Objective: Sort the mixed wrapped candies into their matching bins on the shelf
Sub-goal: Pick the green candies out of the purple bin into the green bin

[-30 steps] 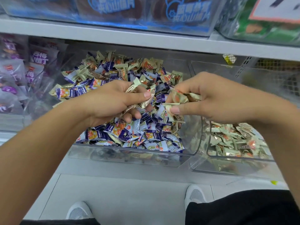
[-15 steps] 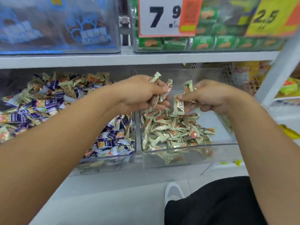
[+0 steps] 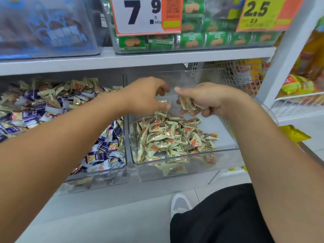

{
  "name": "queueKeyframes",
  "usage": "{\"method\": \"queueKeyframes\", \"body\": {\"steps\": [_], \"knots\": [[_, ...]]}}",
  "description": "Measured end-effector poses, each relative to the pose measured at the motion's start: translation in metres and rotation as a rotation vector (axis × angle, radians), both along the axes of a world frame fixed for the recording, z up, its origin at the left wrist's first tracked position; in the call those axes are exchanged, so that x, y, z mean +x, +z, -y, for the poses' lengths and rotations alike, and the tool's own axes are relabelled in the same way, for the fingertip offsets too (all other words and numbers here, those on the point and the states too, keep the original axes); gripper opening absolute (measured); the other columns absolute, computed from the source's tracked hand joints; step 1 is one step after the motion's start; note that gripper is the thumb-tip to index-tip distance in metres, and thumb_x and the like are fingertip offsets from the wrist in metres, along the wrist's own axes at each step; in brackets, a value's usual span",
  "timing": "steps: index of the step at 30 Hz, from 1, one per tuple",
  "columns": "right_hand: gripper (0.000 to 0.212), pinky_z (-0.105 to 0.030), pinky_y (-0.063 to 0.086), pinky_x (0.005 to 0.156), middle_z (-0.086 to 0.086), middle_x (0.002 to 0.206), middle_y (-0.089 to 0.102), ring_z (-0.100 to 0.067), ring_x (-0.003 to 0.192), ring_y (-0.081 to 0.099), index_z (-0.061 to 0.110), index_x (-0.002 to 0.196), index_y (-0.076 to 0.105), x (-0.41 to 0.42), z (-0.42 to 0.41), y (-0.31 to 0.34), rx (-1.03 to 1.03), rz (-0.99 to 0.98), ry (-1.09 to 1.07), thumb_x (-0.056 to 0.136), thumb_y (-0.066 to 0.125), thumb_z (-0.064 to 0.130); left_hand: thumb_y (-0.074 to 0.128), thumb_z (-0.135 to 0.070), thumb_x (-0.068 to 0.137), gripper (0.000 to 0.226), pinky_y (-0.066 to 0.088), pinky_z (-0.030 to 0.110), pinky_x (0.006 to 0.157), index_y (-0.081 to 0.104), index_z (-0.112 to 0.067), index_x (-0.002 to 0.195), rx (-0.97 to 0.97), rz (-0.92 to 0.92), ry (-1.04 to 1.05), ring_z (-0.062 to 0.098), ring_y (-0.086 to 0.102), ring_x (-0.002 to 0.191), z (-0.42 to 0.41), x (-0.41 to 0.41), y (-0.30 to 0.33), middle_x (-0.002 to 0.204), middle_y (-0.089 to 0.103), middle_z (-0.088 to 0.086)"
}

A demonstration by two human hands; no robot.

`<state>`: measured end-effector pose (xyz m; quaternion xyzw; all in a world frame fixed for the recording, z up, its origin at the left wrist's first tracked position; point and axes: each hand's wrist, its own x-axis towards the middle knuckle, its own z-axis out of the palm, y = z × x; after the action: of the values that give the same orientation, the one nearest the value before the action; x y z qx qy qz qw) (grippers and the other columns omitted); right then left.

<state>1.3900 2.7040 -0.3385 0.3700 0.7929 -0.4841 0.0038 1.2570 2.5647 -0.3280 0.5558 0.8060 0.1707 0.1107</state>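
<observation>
Two clear bins on shelf: left bin [image 3: 98,178] w/ mixed purple & gold candies, right bin [image 3: 175,171] w/ gold candies [image 3: 173,137]. Left hand [image 3: 145,95] above right bin, fingers loose, one gold wrapper [image 3: 164,102] at fingertips. Right hand [image 3: 206,99] beside it, fingers curled round gold candy [image 3: 187,103].

Two clear plastic bins sit side by side on the lower shelf. The left bin [image 3: 98,179], in the left half of the picture, is heaped with mixed candies [image 3: 52,106]: lots of purple-and-white wrappers with pale gold ones among them. The right bin [image 3: 175,171], in the middle, holds a smaller pile of gold candies [image 3: 171,135] with orange spots, lying low toward its front. A few more gold candies [image 3: 188,104] are held above this pile, and one blurry gold candy [image 3: 164,102] is in the air just left of them.
</observation>
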Motion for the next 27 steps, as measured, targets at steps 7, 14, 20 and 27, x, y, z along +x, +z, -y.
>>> {"method": "queueKeyframes", "body": {"steps": [7,14,20,27], "knots": [[0.052,-0.031,0.041,0.103,-0.001,0.140,0.056,-0.023,0.125,0.054,0.021,0.135,0.061,-0.013,0.011,0.002,0.353,0.080,0.154,0.098,0.049,0.055,0.060,-0.030,0.096,0.034,0.038,0.021,0.094,0.060,-0.025,0.130,0.209,-0.056,-0.043,0.005,0.055,0.114,0.046,-0.012,0.005,0.126,0.062,-0.010],[0.035,-0.035,0.035,0.113,0.011,0.145,0.053,-0.013,0.132,0.049,0.038,0.126,0.066,-0.048,0.064,-0.025,0.463,0.318,0.907,0.092,0.069,0.031,0.061,-0.031,0.095,0.026,0.042,0.025,0.089,0.064,-0.028,0.121,0.233,-0.027,0.040,-0.005,0.056,0.093,0.084,-0.035,-0.021,0.119,0.060,-0.011],[0.048,-0.040,0.034,0.114,0.000,0.157,0.036,-0.026,0.139,0.040,0.028,0.146,0.048,-0.035,0.026,-0.017,0.724,0.777,0.668,0.100,0.055,0.037,0.060,-0.031,0.095,0.026,0.047,0.038,0.099,0.062,-0.028,0.121,0.340,0.005,-0.014,0.008,0.052,0.115,0.096,-0.035,-0.031,0.120,0.055,-0.011],[0.015,-0.025,0.050,0.068,0.011,0.081,0.071,-0.002,0.072,0.063,0.025,0.089,0.077,-0.034,0.096,0.042,0.833,-0.078,0.411,0.093,0.067,0.035,0.068,-0.042,0.086,0.027,0.051,0.026,0.080,0.067,-0.030,0.110,0.179,-0.009,0.222,0.005,0.061,0.098,0.164,-0.077,-0.034,0.111,0.067,-0.012]]}}
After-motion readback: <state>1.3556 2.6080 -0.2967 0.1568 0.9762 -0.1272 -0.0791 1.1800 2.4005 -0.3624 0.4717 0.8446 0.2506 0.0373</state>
